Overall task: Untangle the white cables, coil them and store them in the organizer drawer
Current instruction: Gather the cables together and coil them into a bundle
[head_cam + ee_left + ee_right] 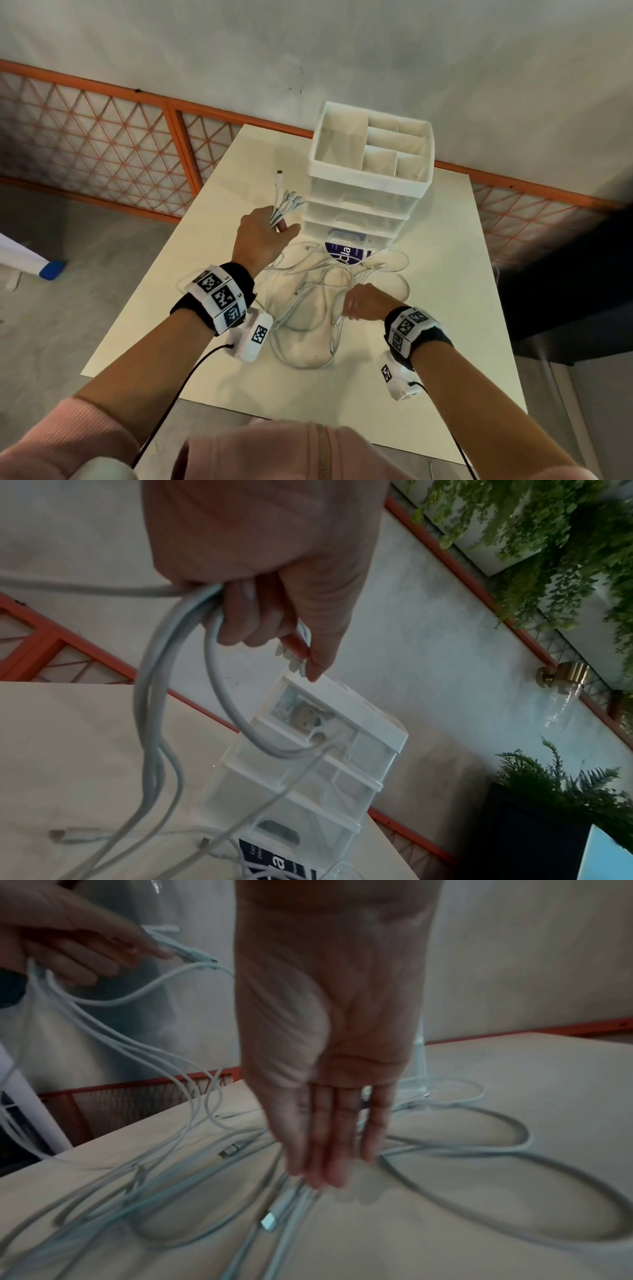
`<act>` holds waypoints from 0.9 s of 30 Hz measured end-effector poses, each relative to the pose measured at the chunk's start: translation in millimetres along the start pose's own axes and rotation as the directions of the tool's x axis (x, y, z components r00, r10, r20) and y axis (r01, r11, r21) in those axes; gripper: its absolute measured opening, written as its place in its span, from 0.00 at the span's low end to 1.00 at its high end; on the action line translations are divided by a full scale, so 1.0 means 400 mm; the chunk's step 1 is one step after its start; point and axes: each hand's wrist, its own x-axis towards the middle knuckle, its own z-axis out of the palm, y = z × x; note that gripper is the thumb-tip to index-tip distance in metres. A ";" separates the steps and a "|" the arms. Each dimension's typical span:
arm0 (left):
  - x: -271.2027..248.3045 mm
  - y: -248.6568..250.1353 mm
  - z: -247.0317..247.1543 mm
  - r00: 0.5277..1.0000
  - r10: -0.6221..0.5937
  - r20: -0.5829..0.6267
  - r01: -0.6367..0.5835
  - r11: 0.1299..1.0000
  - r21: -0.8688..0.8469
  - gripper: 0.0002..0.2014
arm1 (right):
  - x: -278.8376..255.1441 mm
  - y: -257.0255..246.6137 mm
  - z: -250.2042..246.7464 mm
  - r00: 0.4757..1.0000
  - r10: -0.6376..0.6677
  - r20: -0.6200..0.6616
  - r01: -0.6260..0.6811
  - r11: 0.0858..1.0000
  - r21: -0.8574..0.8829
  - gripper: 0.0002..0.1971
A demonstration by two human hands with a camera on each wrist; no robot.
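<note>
A tangle of white cables (308,310) lies on the pale table (452,308) in front of the white organizer (371,192), a stack of clear drawers under a divided top tray. My left hand (263,234) is raised beside the drawers and grips a bunch of cable ends (286,204) whose plugs fan out above the fist. In the left wrist view the strands (145,696) hang from that hand (253,615) down to the table. My right hand (325,1161) reaches down with straight fingers onto the tangle, just above a plug (270,1219); the right hand (361,303) holds nothing.
A blue-and-white labelled packet (346,255) shows at the lowest drawer. An orange lattice fence (102,137) runs behind the table. The organizer (359,723) stands near the table's far edge. Plants (548,534) hang on the wall.
</note>
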 end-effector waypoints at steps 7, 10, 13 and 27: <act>-0.007 -0.023 -0.005 0.999 0.036 0.035 -0.037 0.999 0.029 0.19 | 0.040 0.021 0.038 0.999 0.037 -0.011 -0.034 0.981 0.191 0.10; -0.011 -0.035 -0.001 0.999 0.030 0.042 -0.031 0.999 0.029 0.18 | 0.048 0.004 0.036 0.994 -0.081 -0.070 0.100 0.936 0.339 0.13; -0.011 -0.041 -0.003 0.998 0.032 0.055 -0.033 0.999 0.023 0.18 | 0.061 0.001 0.054 0.969 -0.168 -0.181 0.211 0.945 0.251 0.14; -0.020 -0.009 0.009 0.985 0.062 0.163 -0.031 0.982 -0.188 0.21 | -0.025 -0.008 -0.164 0.980 -0.169 -0.105 0.190 0.952 0.239 0.09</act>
